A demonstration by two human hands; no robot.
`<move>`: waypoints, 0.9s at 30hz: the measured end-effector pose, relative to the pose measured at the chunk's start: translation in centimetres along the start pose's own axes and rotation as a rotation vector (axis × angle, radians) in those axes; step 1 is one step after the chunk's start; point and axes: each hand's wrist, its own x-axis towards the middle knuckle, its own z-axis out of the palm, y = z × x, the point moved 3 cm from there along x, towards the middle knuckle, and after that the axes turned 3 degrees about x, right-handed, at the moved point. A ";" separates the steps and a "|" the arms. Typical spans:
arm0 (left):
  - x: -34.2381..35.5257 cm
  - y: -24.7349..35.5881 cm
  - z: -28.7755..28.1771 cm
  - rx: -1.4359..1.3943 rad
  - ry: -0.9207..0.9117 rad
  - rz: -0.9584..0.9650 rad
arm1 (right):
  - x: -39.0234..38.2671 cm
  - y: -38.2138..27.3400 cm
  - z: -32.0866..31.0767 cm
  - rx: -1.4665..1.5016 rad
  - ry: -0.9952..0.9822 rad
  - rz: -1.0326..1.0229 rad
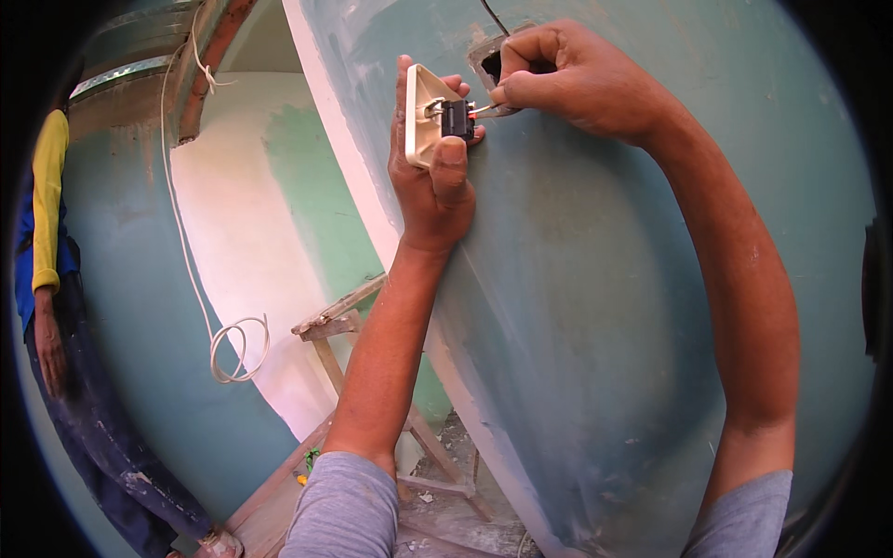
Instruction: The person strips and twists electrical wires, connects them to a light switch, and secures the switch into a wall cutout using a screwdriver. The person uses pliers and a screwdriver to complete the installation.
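Observation:
My left hand [433,200] grips a cream electrical wall plate [423,121], turned so that its back shows. A black terminal block [457,120] sits on the plate's back, with my thumb beside it. Thin wires [485,111] run from the block to my right hand [581,84]. My right thumb and forefinger are pinched together on these wires, and their far ends are hidden by the fingers. Just behind the right hand is a square box recess [489,61] in the blue-green wall [595,279]. The plate's front face cannot be seen.
A white cable [177,205] hangs from the roof beam at left and ends in a loose coil [240,350]. A wooden trestle [337,321] stands below my left arm. At the far left is a person with a yellow sleeve [48,195]. A dark cable [495,17] rises above the recess.

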 end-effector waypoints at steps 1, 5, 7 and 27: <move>0.1 0.0 0.0 0.022 0.006 0.030 | 0.0 -0.3 -0.1 -0.024 0.001 0.010; 0.1 -0.6 -0.3 0.154 0.028 0.193 | -0.1 -0.2 0.0 0.002 -0.021 0.008; 0.0 -0.6 -0.6 0.282 0.018 0.282 | -0.4 -0.6 0.0 -0.050 -0.018 0.022; 0.3 1.4 -0.7 0.363 0.004 0.349 | -1.4 -3.2 -0.3 -0.191 -0.059 0.126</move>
